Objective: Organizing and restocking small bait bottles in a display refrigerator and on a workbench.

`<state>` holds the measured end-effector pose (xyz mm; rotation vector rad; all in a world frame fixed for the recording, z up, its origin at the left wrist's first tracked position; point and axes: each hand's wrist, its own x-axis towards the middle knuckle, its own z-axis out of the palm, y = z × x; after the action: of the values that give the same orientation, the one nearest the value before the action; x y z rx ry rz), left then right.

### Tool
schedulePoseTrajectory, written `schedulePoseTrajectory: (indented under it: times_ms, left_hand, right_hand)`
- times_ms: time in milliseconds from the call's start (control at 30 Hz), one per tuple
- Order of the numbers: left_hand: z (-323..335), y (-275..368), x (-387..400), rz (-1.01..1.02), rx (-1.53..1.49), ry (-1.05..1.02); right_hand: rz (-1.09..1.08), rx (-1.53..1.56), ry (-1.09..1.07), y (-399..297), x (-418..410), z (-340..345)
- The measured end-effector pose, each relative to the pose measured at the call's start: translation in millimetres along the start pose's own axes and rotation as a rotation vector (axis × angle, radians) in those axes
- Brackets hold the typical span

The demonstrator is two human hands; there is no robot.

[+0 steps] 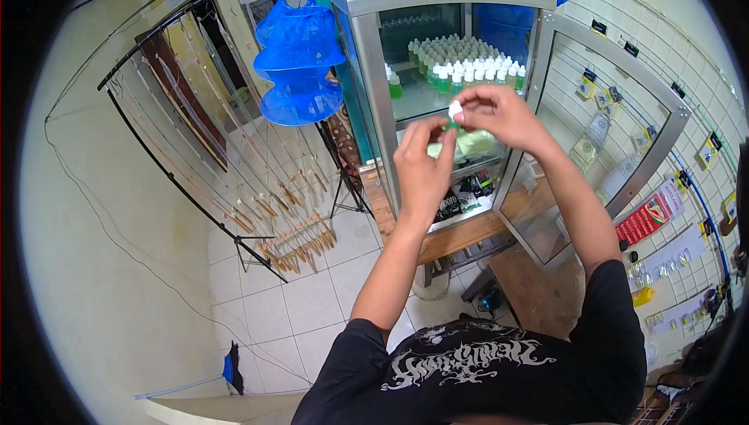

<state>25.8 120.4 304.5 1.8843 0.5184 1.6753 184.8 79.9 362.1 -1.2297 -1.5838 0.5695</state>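
Observation:
Both hands are raised in front of an aluminium-framed glass cabinet (pixel 366 103). Between them is a small dropper bottle (pixel 453 119) of green liquid with a white cap. The fingers of my left hand (pixel 426 158) hold its lower part, while my right hand (pixel 497 115) pinches the white cap. Behind the hands, rows of similar white-capped bottles (pixel 468 68) stand on the cabinet's upper shelf. Below them, a lower shelf bears a greenish clear plastic bag (pixel 477 145), partly hidden by the hands. Dark packets (pixel 477 185) lie at the cabinet's bottom.
The cabinet's glass door (pixel 608 53) is swung out to the right, beside a white wire grid (pixel 643 68) hung with small packets. A wooden bench (pixel 462 240) supports the cabinet. To the left are blue mesh nets (pixel 301 68) and a black rack (pixel 169 174) of thin rods.

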Motion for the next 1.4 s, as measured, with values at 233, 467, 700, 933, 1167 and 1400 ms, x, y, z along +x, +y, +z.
schedulePoseTrajectory:
  times_ms: [233,467,700,933,1167,1400]
  left_hand:
    - [7,-5,30,0.131,0.213,0.138]
    - [18,-19,19,0.053,0.456,0.155]
    - [29,-30,12,-0.068,0.523,0.048]
    - [28,-26,14,-0.179,0.475,0.029]
    - [24,-35,13,-0.147,0.447,0.057]
    - [15,-36,17,-0.289,0.401,0.001]
  right_hand:
    - [0.01,-0.056,-0.15,-10,60,-8]
    - [-0.022,-0.033,-0.115,29,88,17]
    - [-0.072,-0.167,-0.078,56,105,43]
    - [-0.027,-0.002,-0.084,65,107,54]
    - [-0.059,0.046,-0.1,68,104,64]
    - [-0.115,-0.054,0.041,64,101,65]
